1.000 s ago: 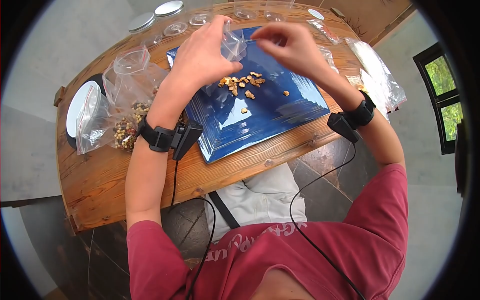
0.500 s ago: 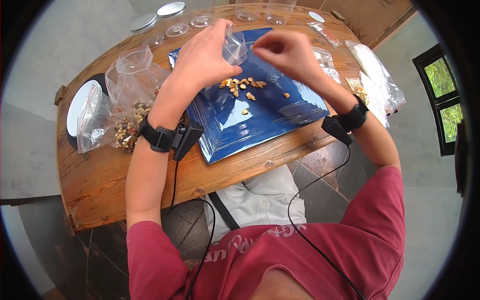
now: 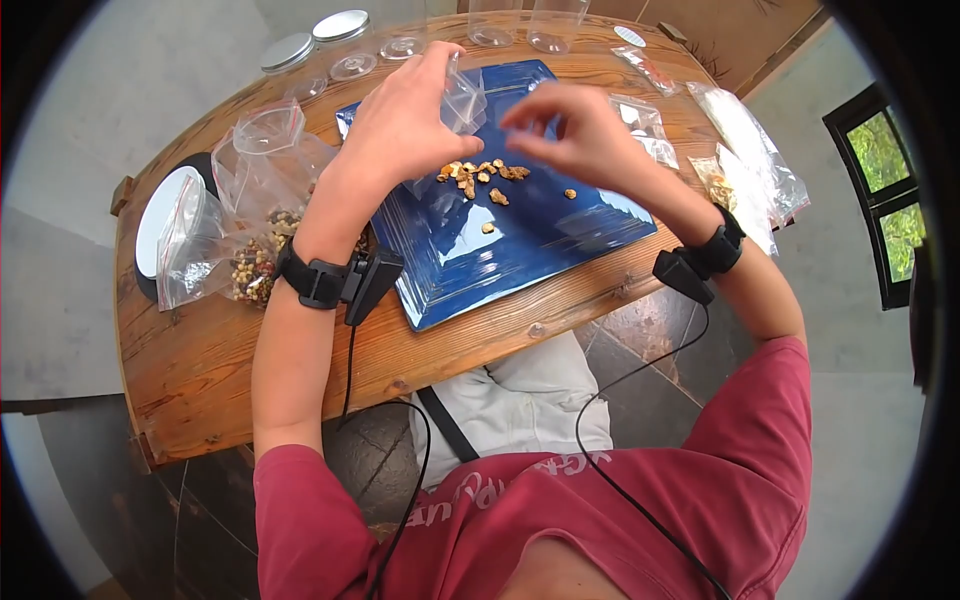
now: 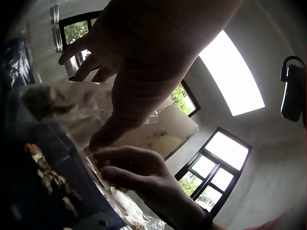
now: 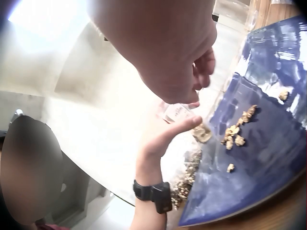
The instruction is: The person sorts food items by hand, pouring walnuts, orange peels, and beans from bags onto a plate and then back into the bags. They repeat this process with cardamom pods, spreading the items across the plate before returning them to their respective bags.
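My left hand [image 3: 400, 120] grips a clear plastic bag [image 3: 464, 98] above the far left part of a blue square plate [image 3: 560, 225]. In the left wrist view a brown lump [image 4: 41, 101] shows through the bag. My right hand [image 3: 585, 130] hovers to the right of the bag, blurred in the head view. Its fingers are bent, with a gap between thumb and forefinger and nothing visible between them. Several dried brown-and-cream pieces [image 3: 467, 183] lie clustered on the plate below the hands, while a few single pieces [image 3: 570, 194] lie apart.
Left of the plate are zip bags [image 3: 262, 150], one holding mixed beads or beans [image 3: 255, 265], beside a round white disc [image 3: 165, 225]. Clear jars [image 3: 555, 25] and silver-lidded ones [image 3: 340, 25] line the far edge. More plastic bags [image 3: 745, 150] lie at the right.
My right hand has shifted slightly lower, and its thumb and forefinger have spread apart. The left hand stays nearly still with the bag. The pieces on the plate look the same.
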`<control>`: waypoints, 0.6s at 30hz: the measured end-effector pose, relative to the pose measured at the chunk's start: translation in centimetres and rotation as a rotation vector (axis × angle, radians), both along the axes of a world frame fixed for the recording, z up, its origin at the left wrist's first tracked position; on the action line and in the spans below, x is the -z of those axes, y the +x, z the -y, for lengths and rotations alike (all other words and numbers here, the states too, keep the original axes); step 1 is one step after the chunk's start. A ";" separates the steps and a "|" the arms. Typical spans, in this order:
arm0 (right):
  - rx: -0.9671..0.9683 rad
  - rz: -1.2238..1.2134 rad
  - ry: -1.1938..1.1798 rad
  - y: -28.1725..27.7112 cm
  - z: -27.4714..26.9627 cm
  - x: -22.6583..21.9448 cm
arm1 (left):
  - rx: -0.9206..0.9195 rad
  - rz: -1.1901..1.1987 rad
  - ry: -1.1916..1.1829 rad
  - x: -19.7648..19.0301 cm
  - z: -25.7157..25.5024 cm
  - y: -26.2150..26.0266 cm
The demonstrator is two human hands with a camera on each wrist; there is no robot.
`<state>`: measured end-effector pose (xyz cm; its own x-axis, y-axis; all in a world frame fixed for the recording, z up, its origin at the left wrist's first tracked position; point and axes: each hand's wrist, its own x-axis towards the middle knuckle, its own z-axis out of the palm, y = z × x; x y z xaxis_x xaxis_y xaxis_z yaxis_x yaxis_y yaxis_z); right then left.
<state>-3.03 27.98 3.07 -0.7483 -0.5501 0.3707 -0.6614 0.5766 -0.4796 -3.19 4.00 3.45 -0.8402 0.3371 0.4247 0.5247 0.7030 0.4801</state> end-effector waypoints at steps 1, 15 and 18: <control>-0.006 0.032 0.086 0.2 -0.3 1.1 | 0.004 -0.007 -0.002 0.1 0.0 -0.1; 0.065 0.088 -0.158 -1.1 -0.7 -2.6 | 0.027 0.018 -0.017 0.1 -0.5 0.2; 0.034 0.030 -0.114 -0.7 0.3 -4.7 | 0.041 0.059 -0.039 -0.4 -0.8 0.7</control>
